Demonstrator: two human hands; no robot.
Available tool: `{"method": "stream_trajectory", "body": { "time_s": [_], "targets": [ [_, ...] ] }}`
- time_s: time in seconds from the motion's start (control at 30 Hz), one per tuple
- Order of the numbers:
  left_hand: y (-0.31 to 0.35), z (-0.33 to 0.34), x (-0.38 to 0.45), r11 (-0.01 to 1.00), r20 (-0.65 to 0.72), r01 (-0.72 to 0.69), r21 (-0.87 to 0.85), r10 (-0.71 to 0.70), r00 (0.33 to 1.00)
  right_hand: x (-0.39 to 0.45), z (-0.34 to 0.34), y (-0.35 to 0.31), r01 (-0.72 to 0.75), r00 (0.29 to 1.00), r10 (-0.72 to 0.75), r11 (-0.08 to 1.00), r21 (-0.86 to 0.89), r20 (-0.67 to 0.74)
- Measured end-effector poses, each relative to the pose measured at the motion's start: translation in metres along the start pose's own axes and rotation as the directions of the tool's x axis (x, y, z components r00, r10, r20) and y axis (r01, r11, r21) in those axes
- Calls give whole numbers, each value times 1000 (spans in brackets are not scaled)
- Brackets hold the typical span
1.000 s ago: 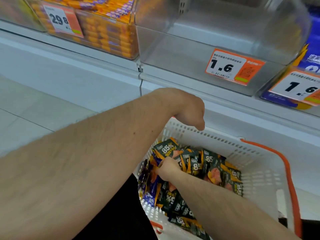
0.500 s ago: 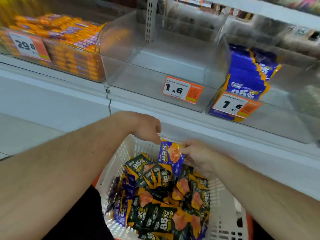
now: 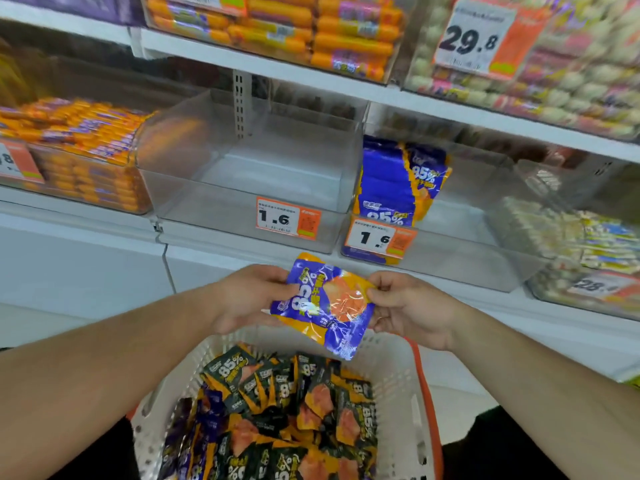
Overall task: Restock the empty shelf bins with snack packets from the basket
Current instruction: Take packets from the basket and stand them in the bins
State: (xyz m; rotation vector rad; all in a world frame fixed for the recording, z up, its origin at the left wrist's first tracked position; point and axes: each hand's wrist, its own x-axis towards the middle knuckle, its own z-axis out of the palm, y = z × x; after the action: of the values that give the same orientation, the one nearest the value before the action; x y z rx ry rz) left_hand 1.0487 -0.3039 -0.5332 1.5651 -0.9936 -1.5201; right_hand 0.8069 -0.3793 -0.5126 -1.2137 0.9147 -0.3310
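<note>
— Head view: what have my hands got?
— My left hand point(image 3: 249, 299) and right hand point(image 3: 412, 311) both pinch one purple packet point(image 3: 322, 306), fingers curled on its edges, above the basket point(image 3: 398, 393) of packets, below the empty bin point(image 3: 249, 174).

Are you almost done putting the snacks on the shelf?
Not yet. A few blue packets already stand in the right bin. The left hand and right hand hold one blue packet between them. The middle bin holds nothing, and the basket is full of packets.
</note>
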Motion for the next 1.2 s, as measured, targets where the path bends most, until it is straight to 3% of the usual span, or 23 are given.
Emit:
{"method": "stream_trajectory", "body": {
  "time_s": [0.1,0.2,0.3,0.4,0.5,0.57,0.63,0.7,0.77,0.87,0.93,1.07,1.2],
  "targets": [
    [21,10,2,980,-73,-172,96,180,981,-14,-8,-14,35,994,-58,970,-241,-91],
    [52,23,4,898,-54,-330,291,360,931,-24,-13,-31,72,965,-172,901,-427,-199],
    [87,39,8,767,41,-438,468,476,878,-28,-14,-45,172,936,-274,904,-391,-221],
    [113,57,13,667,126,-469,579,496,859,-32,-19,-50,274,918,-350,900,-340,-185],
    [127,73,23,587,95,-468,661,553,828,-32,-28,-50,276,893,-359,913,-301,-271],
    [131,80,32,626,-70,-488,609,655,752,-35,-39,-51,238,865,-321,939,-248,-385],
    [132,81,43,614,-265,-500,610,753,602,-37,-54,-56,253,834,-268,963,-98,-482],
    [130,74,57,563,-333,-466,682,807,487,-36,-72,-64,287,783,-200,956,58,-589],
    [127,67,74,580,-349,-413,702,786,511,-30,-93,-74,320,717,-124,933,166,-686],
    [122,65,92,684,-356,-282,673,634,687,-14,-121,-91,361,663,-44,893,268,-747],
    [117,68,98,645,-338,-148,749,565,753,-2,-136,-105,378,636,-40,887,266,-771],
    [116,73,99,568,-363,-44,822,580,729,36,-159,-123,279,524,-112,959,46,-845],
    [114,74,102,544,-375,-25,839,610,698,79,-166,-119,126,458,-174,983,-130,-872]
  ]
}}
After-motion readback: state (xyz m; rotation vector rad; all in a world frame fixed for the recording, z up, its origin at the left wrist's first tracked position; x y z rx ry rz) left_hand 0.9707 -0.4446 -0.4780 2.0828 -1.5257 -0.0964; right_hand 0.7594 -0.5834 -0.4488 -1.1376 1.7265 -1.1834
